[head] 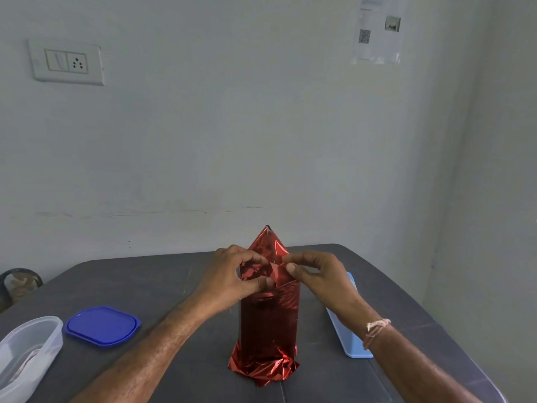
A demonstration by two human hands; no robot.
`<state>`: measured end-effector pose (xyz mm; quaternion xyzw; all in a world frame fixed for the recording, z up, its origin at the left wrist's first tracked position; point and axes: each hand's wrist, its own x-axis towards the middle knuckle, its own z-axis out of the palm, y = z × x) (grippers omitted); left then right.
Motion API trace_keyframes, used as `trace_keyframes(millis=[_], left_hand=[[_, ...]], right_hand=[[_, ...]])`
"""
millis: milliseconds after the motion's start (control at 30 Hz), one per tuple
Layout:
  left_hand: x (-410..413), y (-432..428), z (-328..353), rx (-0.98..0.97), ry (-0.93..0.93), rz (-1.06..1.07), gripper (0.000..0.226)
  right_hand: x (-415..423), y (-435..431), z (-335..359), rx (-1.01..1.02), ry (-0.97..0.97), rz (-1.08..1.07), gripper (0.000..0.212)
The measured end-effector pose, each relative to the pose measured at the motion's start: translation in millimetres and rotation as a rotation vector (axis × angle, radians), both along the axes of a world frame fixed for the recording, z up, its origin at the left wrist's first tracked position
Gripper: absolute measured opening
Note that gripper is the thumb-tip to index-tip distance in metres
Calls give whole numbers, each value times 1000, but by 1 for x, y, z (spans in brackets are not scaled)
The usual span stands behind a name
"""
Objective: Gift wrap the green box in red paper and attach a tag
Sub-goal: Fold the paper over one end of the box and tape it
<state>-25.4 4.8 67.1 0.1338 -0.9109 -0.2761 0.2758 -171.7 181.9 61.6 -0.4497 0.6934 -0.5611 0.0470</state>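
A tall box stands upright on the grey table (180,289), fully covered in shiny red paper (268,324); no green shows. The paper bunches loosely at the bottom and rises to a pointed flap (268,239) at the top. My left hand (232,279) grips the folded paper at the box's upper left, thumb pressed on the front. My right hand (316,274) pinches the fold at the upper right between thumb and fingers. No tag is visible.
A blue lid (103,325) lies on the table at the left, beside a clear plastic container (26,350) at the left edge. A light blue tray (348,335) lies behind my right wrist. The wall stands just past the table.
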Motion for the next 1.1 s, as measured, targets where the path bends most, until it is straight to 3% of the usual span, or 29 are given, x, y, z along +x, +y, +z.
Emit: trace_keyframes(millis=[367, 467, 700, 867, 1100], left_hand=[[0, 4, -1, -14, -8, 6, 50], [-2, 3, -1, -40, -11, 8, 50], [-3, -1, 1, -24, -40, -2, 51], [-4, -3, 1, 0, -40, -9, 47], [-5, -5, -8, 28, 42, 2, 39]], right_hand=[[-6, 0, -3, 99, 91, 54, 26], [-8, -3, -3, 145, 200, 38, 30], [-8, -11, 1, 93, 188, 16, 13], [-8, -12, 2, 135, 182, 35, 33], [-12, -12, -7, 148, 260, 20, 42]])
